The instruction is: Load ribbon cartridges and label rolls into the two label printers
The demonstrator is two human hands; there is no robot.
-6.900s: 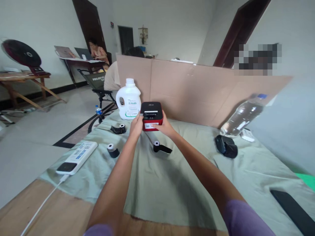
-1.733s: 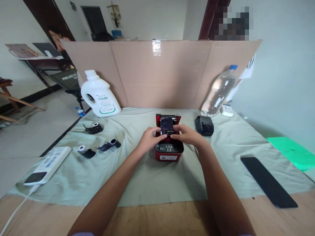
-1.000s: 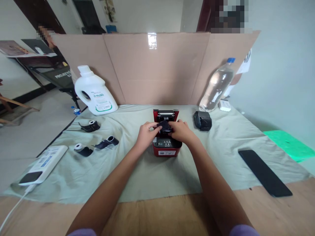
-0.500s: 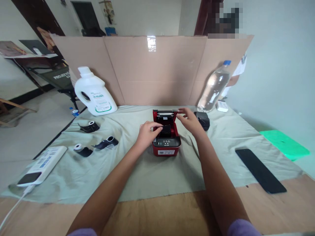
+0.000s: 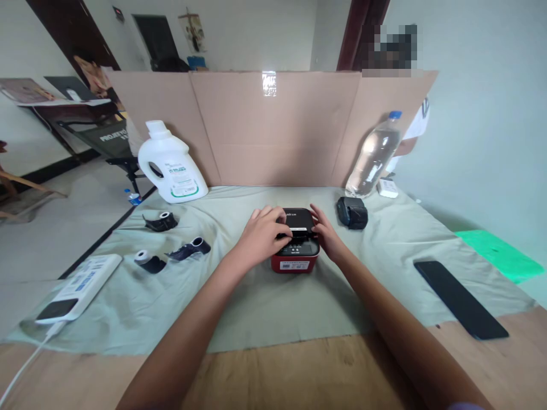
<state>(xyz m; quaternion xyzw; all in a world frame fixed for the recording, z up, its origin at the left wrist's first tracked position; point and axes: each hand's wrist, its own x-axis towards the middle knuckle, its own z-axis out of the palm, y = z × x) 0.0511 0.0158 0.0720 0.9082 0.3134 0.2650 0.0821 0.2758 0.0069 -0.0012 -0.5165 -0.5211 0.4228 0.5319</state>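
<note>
At the far left of the worktop [image 5: 299, 376] a white power strip [image 5: 81, 285] lies on the pale green cloth [image 5: 265, 307] with a phone on its near end. Next come three black label rolls [image 5: 147, 263], and behind them a white detergent jug [image 5: 171, 164] stands against the cardboard screen [image 5: 273, 128]. In the middle sits the red label printer [image 5: 296, 242], its black lid shut. The left hand [image 5: 264, 232] lies over the lid's left side, fingers spread flat and gripping nothing. The right hand [image 5: 325, 233] rests open against the lid's right edge. Just right of it is a small black device [image 5: 352, 212], then a leaning water bottle [image 5: 375, 155], and a dark flat phone [image 5: 460, 299] nearer the right edge.
</note>
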